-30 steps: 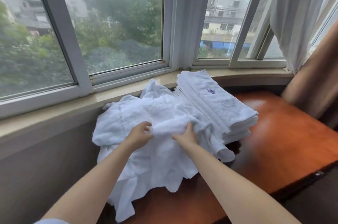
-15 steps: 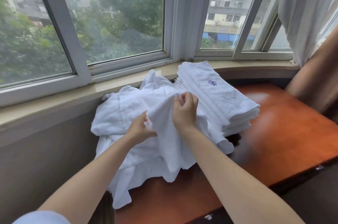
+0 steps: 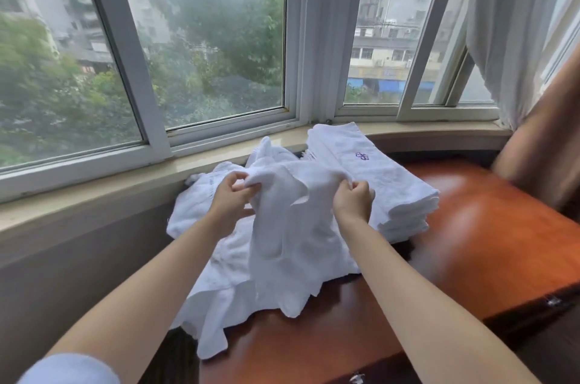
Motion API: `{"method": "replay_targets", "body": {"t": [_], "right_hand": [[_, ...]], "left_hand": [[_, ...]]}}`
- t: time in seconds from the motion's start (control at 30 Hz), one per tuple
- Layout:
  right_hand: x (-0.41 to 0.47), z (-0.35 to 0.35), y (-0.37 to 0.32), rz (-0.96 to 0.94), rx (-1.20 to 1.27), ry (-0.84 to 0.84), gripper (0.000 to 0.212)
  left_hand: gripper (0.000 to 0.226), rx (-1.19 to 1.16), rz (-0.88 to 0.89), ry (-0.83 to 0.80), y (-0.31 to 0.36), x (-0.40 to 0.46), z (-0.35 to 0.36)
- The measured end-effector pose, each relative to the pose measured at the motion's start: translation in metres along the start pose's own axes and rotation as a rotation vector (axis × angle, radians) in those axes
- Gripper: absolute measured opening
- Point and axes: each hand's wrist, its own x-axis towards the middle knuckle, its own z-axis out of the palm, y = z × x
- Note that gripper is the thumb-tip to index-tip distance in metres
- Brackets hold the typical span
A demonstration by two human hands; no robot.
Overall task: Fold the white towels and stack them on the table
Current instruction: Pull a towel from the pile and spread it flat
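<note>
Window [image 3: 194, 48] filled the top of the view, sill [image 3: 94, 195] under it, wooden table [image 3: 489, 226] pushed up against it at lower right. Going left to right:

Loose pile of unfolded towels [image 3: 201, 220] sat at about 9 o'clock from centre, partly draped off the table's left edge.

Your left hand [image 3: 230, 197] pinched the upper left edge of the towel in hand [image 3: 288, 245], thumb against curled fingers, cloth bunched between them. Your right hand [image 3: 353, 203] pinched the upper right edge the same way, fingers curled tight. That towel was lifted over the pile at dead centre, top edge stretched roughly 9 to 3 o'clock between your hands, body hanging toward 6 with the bottom hem crumpled on the table. Long axis looked like 12 to 6, but with that much bunching I couldn't tell for sure.

Folded stack [image 3: 376, 183] lay at 2 o'clock from your right hand, just beside it, long axis running roughly 11 to 5, purple logo [image 3: 362, 156] on top.

My read of the step: you were finding the corners. Advice: walk each pinch out to a true corner, pull the top edge taut, lift until the hem clears the pile, then shake once before folding. Match the fold's width to the stack so it sits square.
</note>
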Motion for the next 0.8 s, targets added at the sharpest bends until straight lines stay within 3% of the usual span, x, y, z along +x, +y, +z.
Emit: {"method": "replay_targets", "body": {"t": [0.17,0.27,0.37,0.43,0.53,0.63,0.73,0.8], "right_hand": [[-0.003,0.001,0.006,-0.149,-0.190,-0.093,0.024],[-0.009,0.003,-0.007,-0.070,0.081,-0.399,0.009],[-0.010,0.005,-0.015,-0.001,0.370,-0.749,0.052],[-0.011,0.006,-0.018,-0.067,0.305,-0.836,0.045],[-0.016,0.004,-0.012,-0.050,0.184,-0.693,0.015],[-0.013,0.003,-0.010,0.045,0.411,-0.590,0.011],[-0.005,0.003,-0.026,0.058,0.480,-0.526,0.019],[-0.001,0.005,-0.039,0.055,0.523,-0.504,0.024]], "left_hand": [[0.016,-0.198,0.128,0.088,0.036,0.006,0.017],[0.013,-0.337,0.165,0.018,0.053,0.006,0.028],[0.010,-0.306,0.130,-0.136,0.061,0.004,0.033],[0.013,-0.135,0.116,-0.174,0.059,0.005,0.033],[0.009,0.049,0.118,-0.128,0.053,0.012,0.023],[0.018,0.158,0.011,-0.100,0.042,0.022,0.003],[0.016,0.199,-0.245,-0.187,0.015,0.032,-0.005],[0.011,0.170,-0.287,-0.245,0.003,0.029,0.005]]}}
